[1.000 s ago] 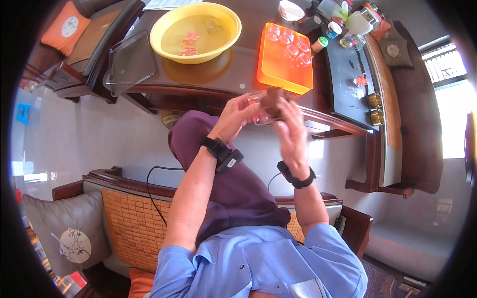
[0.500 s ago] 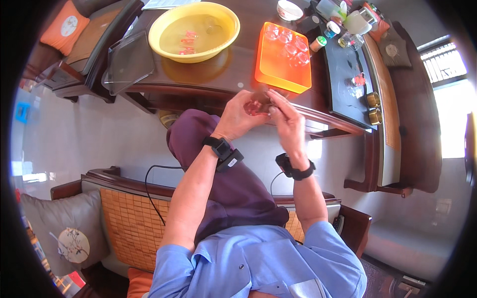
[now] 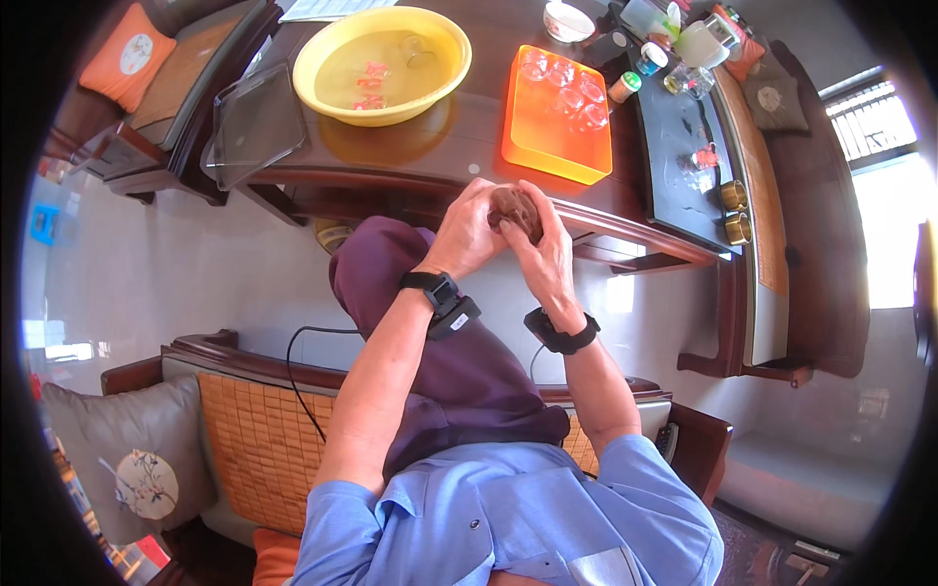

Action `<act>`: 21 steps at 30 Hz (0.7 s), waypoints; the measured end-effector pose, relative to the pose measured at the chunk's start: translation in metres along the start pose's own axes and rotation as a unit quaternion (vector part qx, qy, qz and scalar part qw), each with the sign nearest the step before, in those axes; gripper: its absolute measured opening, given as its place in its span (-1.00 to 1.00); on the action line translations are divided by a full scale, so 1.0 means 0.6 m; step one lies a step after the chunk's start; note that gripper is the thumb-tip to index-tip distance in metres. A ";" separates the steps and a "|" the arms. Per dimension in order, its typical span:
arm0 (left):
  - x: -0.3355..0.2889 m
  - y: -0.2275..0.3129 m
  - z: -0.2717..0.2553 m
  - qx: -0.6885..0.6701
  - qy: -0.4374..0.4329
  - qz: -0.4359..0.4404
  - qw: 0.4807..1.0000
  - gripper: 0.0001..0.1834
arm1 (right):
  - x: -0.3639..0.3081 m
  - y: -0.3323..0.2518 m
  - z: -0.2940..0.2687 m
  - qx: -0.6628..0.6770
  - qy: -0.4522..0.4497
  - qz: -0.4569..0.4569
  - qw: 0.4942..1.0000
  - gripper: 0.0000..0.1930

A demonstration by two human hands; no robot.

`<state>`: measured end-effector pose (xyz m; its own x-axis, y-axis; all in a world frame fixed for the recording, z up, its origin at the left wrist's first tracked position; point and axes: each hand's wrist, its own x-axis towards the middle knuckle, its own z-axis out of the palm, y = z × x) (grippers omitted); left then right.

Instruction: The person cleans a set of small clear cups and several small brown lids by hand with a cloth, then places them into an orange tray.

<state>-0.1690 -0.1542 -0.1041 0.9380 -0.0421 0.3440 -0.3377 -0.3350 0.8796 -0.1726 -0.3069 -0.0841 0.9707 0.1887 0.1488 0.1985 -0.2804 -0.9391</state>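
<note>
Both my hands meet just in front of the table edge, above my knees. A crumpled brown cloth (image 3: 516, 209) is bunched between them, with the fingers and thumb of my right hand (image 3: 547, 256) pressed into it. My left hand (image 3: 466, 230) is curled round a small glass cup that the cloth now covers; half a second ago its clear, red-marked side showed. Beyond my hands stands an orange tray (image 3: 552, 149) holding several small clear glass cups (image 3: 570, 101) at its far end. Left of it is a yellow basin (image 3: 313, 94) of water with a clear glass (image 3: 418, 53) and red-marked pieces inside.
A clear plastic lid (image 3: 256, 137) lies at the table's left end. Behind the tray are a white bowl (image 3: 568, 21) and a green-capped jar (image 3: 624, 87). To the right, a dark tea tray (image 3: 684, 161) carries two gold-coloured cups (image 3: 736, 213).
The brown cloth has come over the glass cup and hides it. My right hand has turned and closed in against my left, its fingers now round the cloth.
</note>
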 end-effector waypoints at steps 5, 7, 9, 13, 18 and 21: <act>0.000 -0.002 0.014 -0.089 0.029 -0.037 0.995 -0.30 | 0.004 0.009 0.004 0.252 0.067 0.138 0.955 -0.56; 0.004 0.004 0.016 -0.094 0.069 -0.007 0.993 -0.28 | 0.007 0.016 0.001 0.330 0.078 0.139 0.930 -0.61; 0.007 0.008 0.011 -0.048 0.090 0.029 0.994 -0.33 | 0.011 0.014 -0.001 0.400 0.075 0.127 0.904 -0.62; 0.007 0.009 0.000 0.012 0.082 0.019 0.996 -0.39 | 0.014 -0.003 0.003 0.390 0.111 0.111 0.907 -0.69; 0.008 0.007 -0.002 -0.032 0.030 0.037 0.998 -0.66 | 0.016 0.007 0.004 0.369 0.126 0.086 0.917 -0.72; 0.005 0.015 -0.003 -0.033 0.032 0.063 0.997 -0.80 | 0.014 0.016 0.004 0.381 0.124 0.099 0.911 -0.71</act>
<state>-0.1691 -0.1556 -0.0945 0.8812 -0.0183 0.4723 -0.4595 -0.2676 0.8469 -0.1628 -0.3059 -0.0927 0.9968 -0.0392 -0.0693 -0.0430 0.4675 -0.8829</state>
